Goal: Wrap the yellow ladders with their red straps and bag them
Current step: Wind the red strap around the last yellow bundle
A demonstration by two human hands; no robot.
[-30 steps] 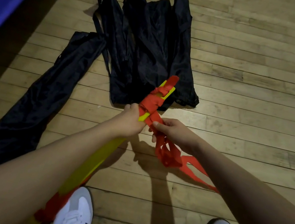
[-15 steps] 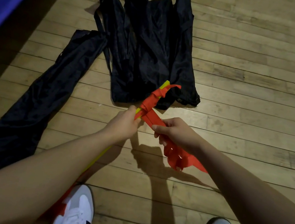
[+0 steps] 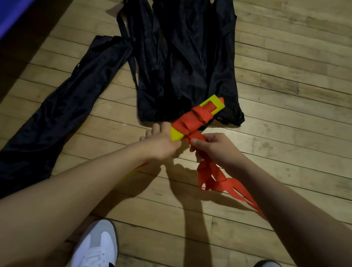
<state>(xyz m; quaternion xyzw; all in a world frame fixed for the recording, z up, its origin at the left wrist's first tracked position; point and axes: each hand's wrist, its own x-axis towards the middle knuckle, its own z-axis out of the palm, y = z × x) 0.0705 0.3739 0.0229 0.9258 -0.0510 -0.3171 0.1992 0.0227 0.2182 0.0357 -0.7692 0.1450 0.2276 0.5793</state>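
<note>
The main risk, I think, is that the red strap becomes loose: the turns already around the bundle sit only by tension, so if the right hand lets the strap slide, or the left hand turns the bundle the wrong way, the coils may slip toward the end and open. The free tail hanging below the right hand can also tangle, because it is already twisted and folded on itself. The left hand is curled around the yellow ladder bundle at its near part and holds it in the air, above the wooden floor. The right hand pinches the strap between thumb and fingers, just beside the bundle. The bundle looks like flat yellow plastic pieces stacked together, with several red turns around the far part and a yellow end showing beyond them. Its far end is over the edge of the black bags, which lie flat and crumpled on the floor, with no open mouth that I can see.
</note>
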